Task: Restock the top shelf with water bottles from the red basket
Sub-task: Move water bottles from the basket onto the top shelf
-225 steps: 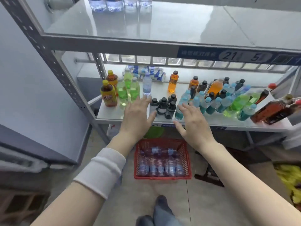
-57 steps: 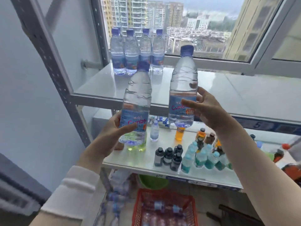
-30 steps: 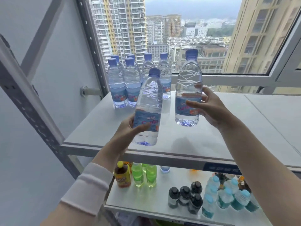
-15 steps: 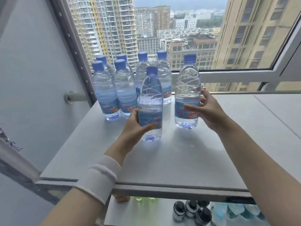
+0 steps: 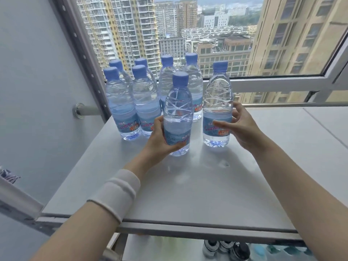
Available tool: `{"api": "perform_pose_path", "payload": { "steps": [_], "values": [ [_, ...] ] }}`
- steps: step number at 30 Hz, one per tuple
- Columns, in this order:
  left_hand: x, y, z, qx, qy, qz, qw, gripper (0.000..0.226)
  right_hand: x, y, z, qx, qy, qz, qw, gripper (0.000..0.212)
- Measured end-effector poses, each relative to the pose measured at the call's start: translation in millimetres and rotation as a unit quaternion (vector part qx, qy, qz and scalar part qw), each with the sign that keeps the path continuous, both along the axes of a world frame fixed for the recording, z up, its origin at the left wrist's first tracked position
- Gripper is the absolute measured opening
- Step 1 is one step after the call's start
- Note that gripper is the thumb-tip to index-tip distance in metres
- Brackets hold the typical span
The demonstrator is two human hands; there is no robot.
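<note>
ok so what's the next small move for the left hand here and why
Probably slide the nearer bottle back a little and let go. The left hand grips it, its base seems on the top shelf, but it stands forward of the other bottle in the right hand and the six stocked bottles.

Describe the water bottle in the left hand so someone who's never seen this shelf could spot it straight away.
Look at the white top shelf by the big window, where blue-capped bottles cluster at its back left. In front of that cluster is the front bottle, nearest the viewer, with the left hand wrapped round its label; the neighbour bottle is in the right hand.
</note>
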State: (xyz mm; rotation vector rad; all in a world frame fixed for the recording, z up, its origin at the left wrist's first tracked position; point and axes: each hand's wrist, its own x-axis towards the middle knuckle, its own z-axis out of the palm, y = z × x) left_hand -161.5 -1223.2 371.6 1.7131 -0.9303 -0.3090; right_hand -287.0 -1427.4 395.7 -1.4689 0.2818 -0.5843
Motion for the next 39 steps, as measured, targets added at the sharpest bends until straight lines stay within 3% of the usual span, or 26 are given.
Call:
{"api": "perform_pose_path", "payload": {
  "steps": [5, 10, 15, 27, 33, 39],
  "values": [
    [-3, 6, -2, 0.013, 0.006, 0.022, 1.0, 0.08, 4, -1, -2, -0.001, -0.006, 0.005, 1.0, 0.101],
    [-22, 11, -2, 0.027, -0.07, 0.14, 0.987, 0.081, 8, 0, -4, -0.017, -0.006, 0.008, 1.0, 0.084],
    [-33, 8, -8, 0.0, -0.061, 0.211, 0.976, 0.07, 11, 2, -5, -0.012, -0.007, 0.007, 1.0, 0.1],
    [-12, -23, -6, -0.017, -0.03, 0.242, 0.97, 0.049, 14, 2, -5, -0.028, 0.0, -0.015, 0.999, 0.116],
    [-13, -33, -9, 0.016, -0.08, 0.308, 0.948, 0.051, 16, 2, -6, -0.037, 0.004, -0.015, 0.999, 0.1],
    [-31, -43, -9, 0.002, -0.038, 0.343, 0.939, 0.062, 22, 2, -8, -0.042, -0.007, -0.014, 0.999, 0.084]
  ]
}}
